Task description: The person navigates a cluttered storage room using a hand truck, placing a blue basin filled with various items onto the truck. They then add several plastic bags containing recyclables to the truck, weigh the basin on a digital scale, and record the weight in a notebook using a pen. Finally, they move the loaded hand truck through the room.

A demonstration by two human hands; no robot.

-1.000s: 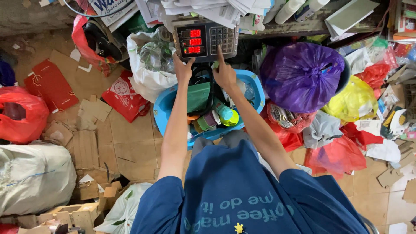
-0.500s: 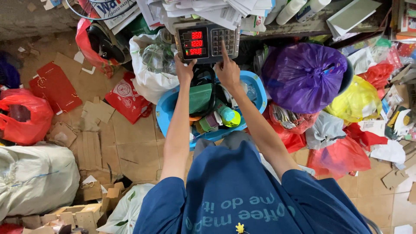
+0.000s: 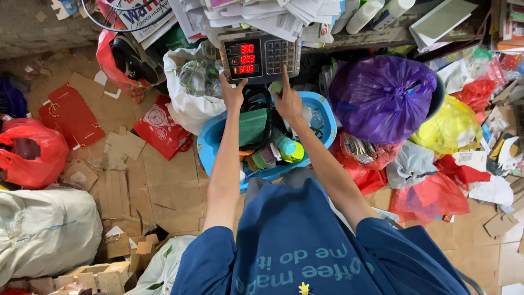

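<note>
A grey weighing-scale display head [image 3: 262,55] with red digits and a keypad sits ahead of me. My left hand [image 3: 233,94] touches its lower left edge, just below the red readouts. My right hand [image 3: 287,98] has its index finger stretched up onto the keypad, the other fingers curled. Below both hands a blue plastic tub [image 3: 209,143] holds mixed scrap: a green container, a black strap, a bottle with a yellow-green cap [image 3: 287,147]. Neither hand holds anything.
A purple bag [image 3: 382,95] and a yellow bag [image 3: 450,128] lie to the right, a white bag [image 3: 188,93] to the left of the tub. Red bags, flattened cardboard [image 3: 117,188] and a large white sack [image 3: 43,229] cover the floor. Stacked papers overhang the scale.
My right index finger has shifted slightly across the keypad. My left hand stays at the scale's lower left edge. The view has drifted a little.
</note>
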